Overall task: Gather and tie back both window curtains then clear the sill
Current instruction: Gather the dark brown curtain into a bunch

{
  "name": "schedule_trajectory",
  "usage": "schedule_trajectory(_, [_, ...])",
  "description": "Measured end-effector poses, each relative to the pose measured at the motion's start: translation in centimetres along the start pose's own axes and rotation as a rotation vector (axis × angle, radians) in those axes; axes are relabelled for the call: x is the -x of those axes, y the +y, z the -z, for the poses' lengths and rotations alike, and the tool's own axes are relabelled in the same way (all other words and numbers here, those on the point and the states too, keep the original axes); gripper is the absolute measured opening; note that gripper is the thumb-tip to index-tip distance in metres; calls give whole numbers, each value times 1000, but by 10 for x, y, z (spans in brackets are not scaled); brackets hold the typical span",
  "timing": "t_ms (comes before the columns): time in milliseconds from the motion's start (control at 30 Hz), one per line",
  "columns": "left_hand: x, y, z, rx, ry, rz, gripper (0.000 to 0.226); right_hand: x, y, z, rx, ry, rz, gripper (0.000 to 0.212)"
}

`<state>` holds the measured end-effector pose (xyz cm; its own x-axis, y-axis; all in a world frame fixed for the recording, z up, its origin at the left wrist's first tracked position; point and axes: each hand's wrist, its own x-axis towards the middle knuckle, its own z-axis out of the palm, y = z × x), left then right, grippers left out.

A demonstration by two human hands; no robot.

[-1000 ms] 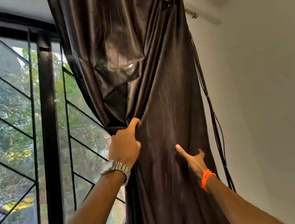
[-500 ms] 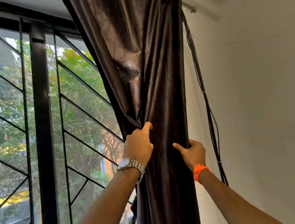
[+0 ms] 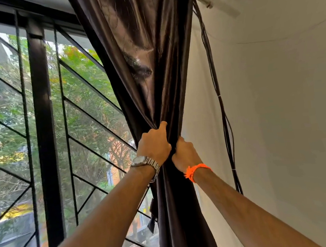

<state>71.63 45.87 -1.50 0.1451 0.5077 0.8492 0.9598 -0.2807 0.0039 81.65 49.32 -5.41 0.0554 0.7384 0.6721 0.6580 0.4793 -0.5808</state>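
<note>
curtain [image 3: 151, 67] bunched, both hands' fingers [image 3: 161, 126] clenched round it

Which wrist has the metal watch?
The left hand: a silver watch sits on its wrist. The right hand wears an orange band instead. Both grip the curtain.

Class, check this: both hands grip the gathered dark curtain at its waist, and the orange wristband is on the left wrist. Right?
Not quite. In the head view the orange wristband is on the right wrist; the left wears a metal watch. Both the left hand and right hand do grip the gathered dark curtain.
</note>
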Motion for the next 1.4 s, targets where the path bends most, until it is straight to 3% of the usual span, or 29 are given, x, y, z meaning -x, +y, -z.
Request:
schedule_trajectory(300, [-4,22,0,282,14,58,55,24,-15,8,-12,-101,152,34])
schedule_trajectory(500, [-8,26,4,142,-39,49,82,40,-3,17,-103,-201,121,24])
schedule_trajectory(567, [-4,21,1,82,-51,50,78,38,7,26,-195,-111,138,18])
schedule_trajectory(633, [3,19,-6,11,-67,19,70,29,10,41,-233,141,145,21])
schedule_trajectory(700, [6,19,-12,-68,-82,-16,48,15,0,56,-250,338,178,20])
schedule_trajectory(767, [7,17,-14,-93,-76,-10,23,0,-25,65,-266,393,250,14])
schedule_trajectory(867, [11,12,-15,-36,-59,39,15,-30,-65,64,-357,359,324,9])
schedule_trajectory(933, [15,10,-14,-39,-54,57,19,-52,-91,60,-450,315,284,18])
schedule_trajectory(1033, [21,2,-14,-39,-46,81,24,-82,-124,50,-469,178,113,65])
schedule_trajectory(1100, [23,-11,-12,-68,-41,96,23,-94,-142,36,-437,154,33,78])
schedule_trajectory(1267, [27,-54,13,-177,-20,159,23,-94,-180,2,-328,275,132,20])
schedule_trajectory(1400, [44,-115,42,-231,-10,288,23,-68,-224,-18,-139,281,306,17])
